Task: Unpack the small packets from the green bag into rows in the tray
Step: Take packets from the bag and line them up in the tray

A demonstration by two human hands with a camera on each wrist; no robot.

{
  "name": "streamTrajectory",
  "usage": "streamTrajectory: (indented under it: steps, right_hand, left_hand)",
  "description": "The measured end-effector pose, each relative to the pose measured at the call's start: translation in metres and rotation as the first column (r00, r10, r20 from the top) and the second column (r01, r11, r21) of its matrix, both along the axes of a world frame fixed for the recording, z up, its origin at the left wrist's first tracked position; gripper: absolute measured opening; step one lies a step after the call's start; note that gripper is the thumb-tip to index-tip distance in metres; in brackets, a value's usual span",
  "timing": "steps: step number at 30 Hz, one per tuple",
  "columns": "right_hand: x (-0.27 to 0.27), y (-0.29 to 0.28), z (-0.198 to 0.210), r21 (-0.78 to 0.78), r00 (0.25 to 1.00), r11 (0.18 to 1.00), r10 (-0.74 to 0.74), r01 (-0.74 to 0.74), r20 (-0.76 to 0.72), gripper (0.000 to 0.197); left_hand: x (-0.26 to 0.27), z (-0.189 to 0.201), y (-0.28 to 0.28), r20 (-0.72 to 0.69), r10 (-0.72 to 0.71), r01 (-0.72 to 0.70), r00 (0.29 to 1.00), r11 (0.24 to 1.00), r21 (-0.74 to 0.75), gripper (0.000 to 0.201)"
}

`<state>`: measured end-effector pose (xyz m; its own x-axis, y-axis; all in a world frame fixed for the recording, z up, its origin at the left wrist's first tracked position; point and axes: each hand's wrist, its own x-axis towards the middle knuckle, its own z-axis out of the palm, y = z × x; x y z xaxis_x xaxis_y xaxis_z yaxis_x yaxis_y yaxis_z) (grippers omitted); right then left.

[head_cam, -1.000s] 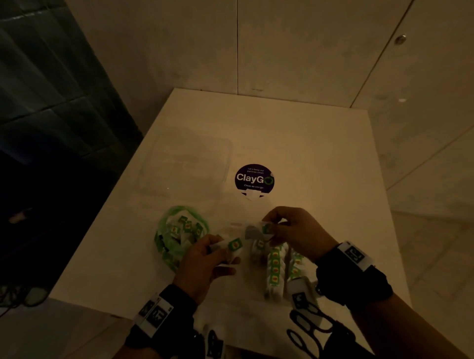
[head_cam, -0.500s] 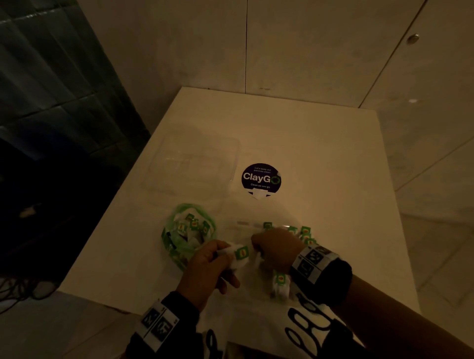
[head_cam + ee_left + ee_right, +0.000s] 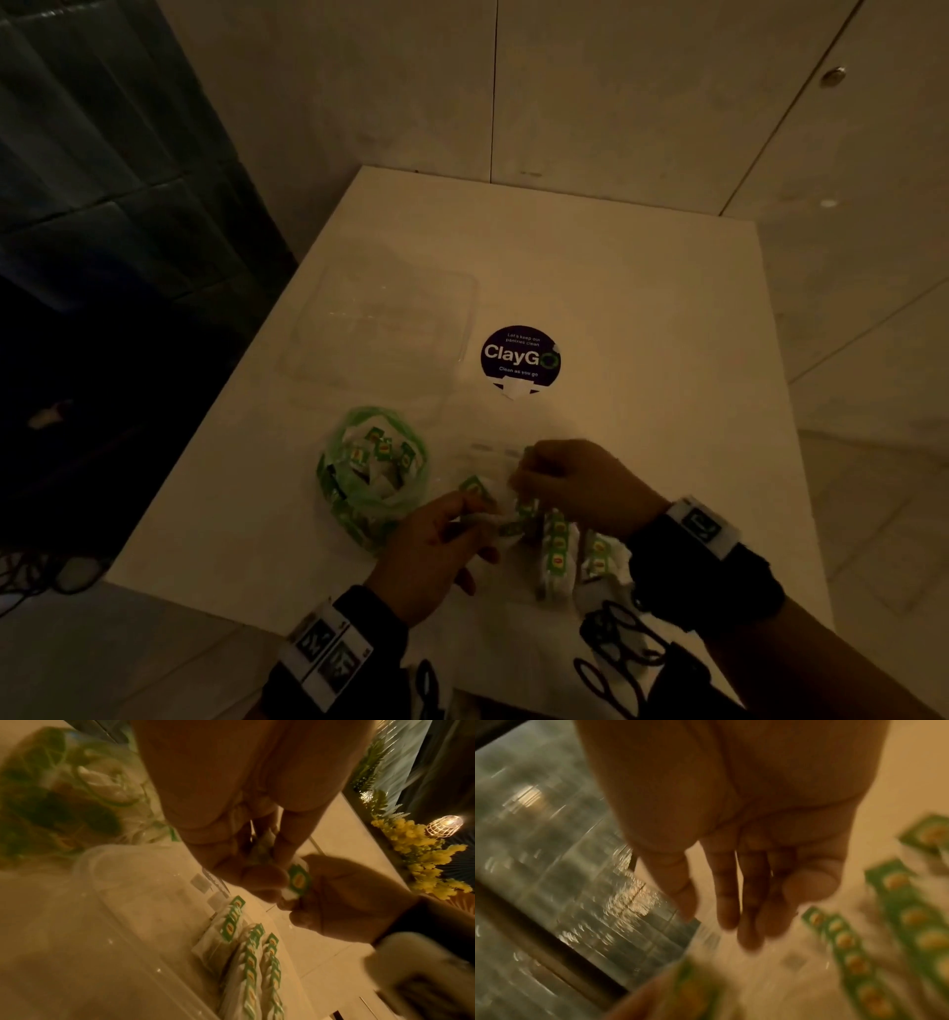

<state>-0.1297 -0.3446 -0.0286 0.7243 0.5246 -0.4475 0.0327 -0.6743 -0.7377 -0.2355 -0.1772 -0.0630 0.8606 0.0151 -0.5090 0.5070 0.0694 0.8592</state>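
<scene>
Head view: dim light. I see the green bag (image 3: 371,475) lying open on the white bench (image 3: 616,318), with many small packets (image 3: 382,452) loose inside it. Just right of the bag sits a clear tray (image 3: 513,465), hard to make out; rows of packets (image 3: 557,545) stand on edge in its near part. A second clear container (image 3: 380,329) sits farther back on the bench, beside a round dark sticker (image 3: 520,357); I cannot tell what it holds.

Left wrist view: left hand (image 3: 231,805) has its fingers (image 3: 259,880) curled, thumb and forefinger pinching one packet (image 3: 298,881); the right hand (image 3: 354,898) meets it at that packet. Three rows of packets (image 3: 246,959) lie below, inside the tray wall (image 3: 123,902).

Right wrist view, blurred: right hand (image 3: 744,841) with fingers (image 3: 727,902) fairly straight and slightly apart, nothing visibly gripped. Whether they press the packet, I cannot tell.
</scene>
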Motion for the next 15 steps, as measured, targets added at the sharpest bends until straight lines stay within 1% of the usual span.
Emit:
streamTrajectory:
  steps: [1, 2, 3, 5, 7, 9, 11, 13, 15]
  right_hand:
    - [-0.005, 0.0, 0.001, 0.021, 0.997, 0.999, 0.031, -0.03, -0.068, 0.022]
    - [-0.01, -0.001, 0.0, 0.011, 0.995, 0.998, 0.067, -0.067, -0.072, 0.022]
    - [-0.012, -0.001, -0.004, -0.027, 0.995, 0.995, 0.092, -0.093, -0.032, 0.022]
    - [-0.017, -0.001, -0.011, -0.081, 0.994, 0.992, 0.102, -0.098, 0.048, 0.018]
    - [-0.018, -0.002, -0.014, -0.044, 0.995, 0.996, 0.079, -0.077, 0.055, 0.009]
    - [-0.019, -0.005, -0.013, 0.004, 0.999, 0.999, 0.043, -0.043, 0.031, 0.006]
    - [-0.014, -0.012, -0.01, 0.028, 1.0, 1.0, -0.01, 0.009, 0.014, 0.005]
    - [-0.006, -0.018, -0.009, 0.031, 0.996, 0.995, -0.093, 0.093, -0.003, 0.007]
    - [0.001, -0.022, -0.012, 0.008, 0.99, 0.99, -0.138, 0.137, 0.027, 0.01]
  left_hand:
    - [0.001, 0.001, -0.001, 0.011, 0.006, -0.007, 1.0, 1.0, 0.01, 0.009]
    - [0.003, 0.0, -0.003, 0.018, 0.016, -0.016, 1.0, 1.0, 0.022, 0.01]
    - [0.005, 0.0, -0.005, 0.02, 0.027, -0.028, 0.999, 0.999, 0.025, 0.011]
    - [0.007, 0.0, -0.009, 0.021, 0.068, -0.068, 0.997, 0.998, 0.002, 0.014]
    - [0.008, -0.001, -0.011, 0.035, 0.094, -0.094, 0.995, 0.996, -0.012, 0.015]
    - [0.008, -0.001, -0.011, 0.048, 0.095, -0.095, 0.994, 0.995, 0.001, 0.014]
    - [0.007, -0.002, -0.008, 0.058, 0.119, -0.12, 0.991, 0.993, 0.017, 0.011]
    - [0.004, -0.004, -0.003, 0.088, 0.161, -0.166, 0.983, 0.985, 0.048, 0.012]
    - [0.002, -0.009, 0.003, 0.133, 0.187, -0.202, 0.973, 0.974, 0.106, 0.014]
